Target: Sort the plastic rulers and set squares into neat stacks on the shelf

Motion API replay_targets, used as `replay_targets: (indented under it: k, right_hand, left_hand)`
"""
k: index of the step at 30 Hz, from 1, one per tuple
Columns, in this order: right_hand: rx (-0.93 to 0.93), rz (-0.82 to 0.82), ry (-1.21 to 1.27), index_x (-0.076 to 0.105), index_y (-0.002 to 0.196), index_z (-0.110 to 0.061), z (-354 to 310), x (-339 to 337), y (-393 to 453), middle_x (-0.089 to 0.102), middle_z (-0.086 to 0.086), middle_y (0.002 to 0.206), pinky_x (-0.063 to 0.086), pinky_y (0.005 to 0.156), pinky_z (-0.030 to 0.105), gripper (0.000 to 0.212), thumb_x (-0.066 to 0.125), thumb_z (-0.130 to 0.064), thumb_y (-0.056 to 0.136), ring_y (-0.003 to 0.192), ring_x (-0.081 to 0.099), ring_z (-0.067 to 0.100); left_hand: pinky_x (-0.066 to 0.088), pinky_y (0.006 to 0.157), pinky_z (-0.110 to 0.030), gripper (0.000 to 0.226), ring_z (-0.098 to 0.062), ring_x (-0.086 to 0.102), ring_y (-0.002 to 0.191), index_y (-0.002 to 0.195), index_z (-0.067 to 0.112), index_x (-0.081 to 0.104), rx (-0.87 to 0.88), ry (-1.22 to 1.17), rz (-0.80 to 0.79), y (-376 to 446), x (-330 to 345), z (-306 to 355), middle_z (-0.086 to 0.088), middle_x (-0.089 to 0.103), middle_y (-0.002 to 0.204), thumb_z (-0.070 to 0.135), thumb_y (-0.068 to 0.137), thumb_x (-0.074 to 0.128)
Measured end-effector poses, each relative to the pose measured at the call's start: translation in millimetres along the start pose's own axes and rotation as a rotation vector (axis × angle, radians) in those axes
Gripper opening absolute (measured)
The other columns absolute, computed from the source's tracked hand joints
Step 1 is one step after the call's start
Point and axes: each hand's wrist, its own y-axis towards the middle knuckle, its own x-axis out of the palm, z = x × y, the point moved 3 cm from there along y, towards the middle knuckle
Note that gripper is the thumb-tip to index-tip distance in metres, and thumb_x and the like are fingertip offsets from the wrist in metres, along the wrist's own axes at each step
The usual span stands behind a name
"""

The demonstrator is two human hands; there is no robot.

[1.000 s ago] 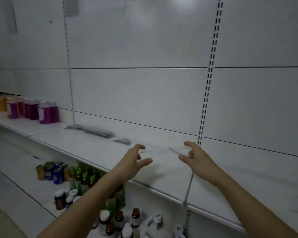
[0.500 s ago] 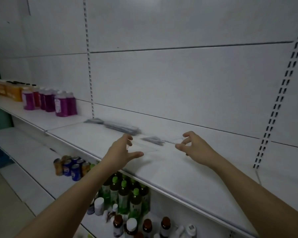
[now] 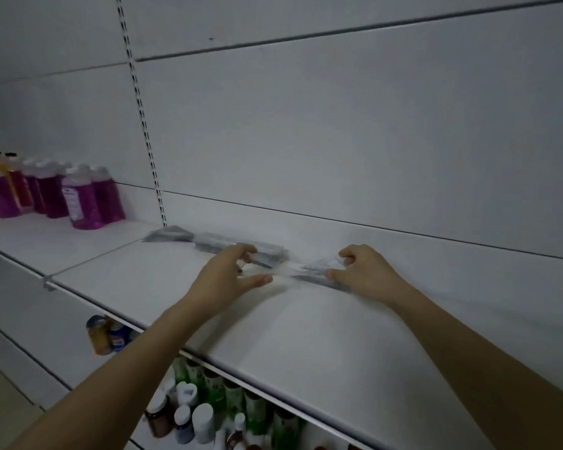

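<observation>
Two blurred stacks [image 3: 215,240] are already lying by the shelf's [image 3: 306,326] back edge; both hands, left hand [image 3: 228,277] and right hand [image 3: 364,274], are pinching a clear ruler [image 3: 286,271] (ends only) just beside a third pile [image 3: 322,271], not yet placed.

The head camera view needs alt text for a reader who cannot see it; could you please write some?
Two bare hands, left hand and right hand, reach over a white shelf and hold a clear plastic ruler between them, beside blurred stacks of rulers. Purple bottles stand farther left.
</observation>
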Motion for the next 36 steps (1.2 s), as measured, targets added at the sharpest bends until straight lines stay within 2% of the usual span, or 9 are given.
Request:
replay_targets:
  k: [5, 7, 9, 12, 14, 18, 23, 31, 36]
  right_hand:
    - [0.045, 0.035, -0.12, 0.064, 0.093, -0.006, -1, 17, 13, 0.055, 0.008, 0.098, 0.046, 0.074, 0.034, 0.04, 0.074, -0.042, 0.077, 0.085, 0.058, 0.025]
    - [0.088, 0.038, -0.169, 0.049, 0.065, -0.013, -1, 24, 13, 0.044, 0.004, 0.073, 0.036, 0.058, 0.032, 0.041, 0.073, -0.046, 0.075, 0.063, 0.048, 0.02]
    - [0.13, -0.003, -0.224, 0.04, 0.059, -0.019, -5, 28, 11, 0.04, 0.001, 0.069, 0.034, 0.057, 0.03, 0.047, 0.07, -0.053, 0.071, 0.061, 0.044, 0.018]
    - [0.197, 0.017, -0.372, 0.062, 0.101, -0.026, -20, 29, 10, 0.051, 0.007, 0.11, 0.047, 0.085, 0.037, 0.048, 0.067, -0.063, 0.071, 0.104, 0.052, 0.026]
    - [0.195, 0.167, -0.35, 0.057, 0.126, -0.018, -45, 34, 9, 0.048, 0.01, 0.129, 0.043, 0.098, 0.043, 0.053, 0.068, -0.047, 0.082, 0.121, 0.044, 0.029]
    - [-0.022, 0.344, -0.164, 0.066, 0.107, -0.014, -123, 82, 10, 0.058, 0.006, 0.107, 0.043, 0.086, 0.032, 0.019, 0.061, -0.022, 0.09, 0.1, 0.053, 0.022]
    - [-0.264, 0.164, -0.119, 0.065, 0.096, -0.024, -204, 171, 23, 0.06, -0.01, 0.092, 0.043, 0.077, 0.024, 0.009, 0.058, -0.024, 0.091, 0.084, 0.053, 0.007]
    - [-0.317, -0.095, -0.215, 0.053, 0.128, -0.03, -240, 249, 55, 0.05, -0.015, 0.132, 0.031, 0.107, 0.03, 0.036, 0.047, -0.045, 0.096, 0.122, 0.042, 0.006]
    - [-0.341, -0.119, -0.316, 0.048, 0.13, -0.033, -240, 253, 69, 0.045, -0.015, 0.133, 0.03, 0.103, 0.031, 0.038, 0.042, -0.048, 0.097, 0.122, 0.039, 0.009]
  left_hand:
    - [0.04, 0.073, -0.02, 0.055, -0.007, 0.055, 0.094, 0.124, 0.028, 0.054, 0.079, -0.065, 0.027, 32, -16, -31, 0.01, 0.058, 0.112, 0.05, 0.077, 0.073]
    - [0.039, 0.073, -0.021, 0.055, -0.007, 0.055, 0.094, 0.124, 0.029, 0.054, 0.096, -0.077, -0.001, 43, -20, -48, 0.01, 0.058, 0.112, 0.05, 0.076, 0.073]
    - [0.04, 0.076, -0.023, 0.056, -0.008, 0.055, 0.096, 0.124, 0.03, 0.054, 0.109, -0.082, -0.032, 51, -27, -64, 0.011, 0.058, 0.112, 0.05, 0.076, 0.074]
    - [0.043, 0.079, -0.025, 0.056, -0.009, 0.055, 0.097, 0.123, 0.031, 0.054, 0.138, -0.106, -0.055, 62, -44, -86, 0.011, 0.058, 0.112, 0.051, 0.075, 0.075]
    - [0.046, 0.081, -0.026, 0.057, -0.009, 0.056, 0.098, 0.124, 0.03, 0.054, 0.152, -0.131, -0.06, 68, -56, -102, 0.011, 0.058, 0.112, 0.052, 0.075, 0.075]
    - [0.044, 0.083, -0.027, 0.058, -0.009, 0.054, 0.101, 0.126, 0.029, 0.054, 0.13, -0.175, -0.072, 70, -78, -140, 0.01, 0.057, 0.116, 0.052, 0.076, 0.074]
    - [0.046, 0.087, -0.029, 0.065, -0.012, 0.056, 0.107, 0.131, 0.027, 0.054, 0.062, -0.137, -0.022, 83, -116, -201, 0.008, 0.061, 0.121, 0.053, 0.076, 0.074]
    - [0.044, 0.09, -0.032, 0.064, -0.019, 0.056, 0.112, 0.13, 0.026, 0.052, -0.088, -0.082, 0.087, 114, -132, -267, 0.002, 0.061, 0.125, 0.053, 0.076, 0.074]
    - [0.045, 0.093, -0.038, 0.063, -0.024, 0.058, 0.11, 0.125, 0.026, 0.051, -0.14, 0.004, 0.057, 147, -124, -271, -0.002, 0.061, 0.124, 0.058, 0.075, 0.071]
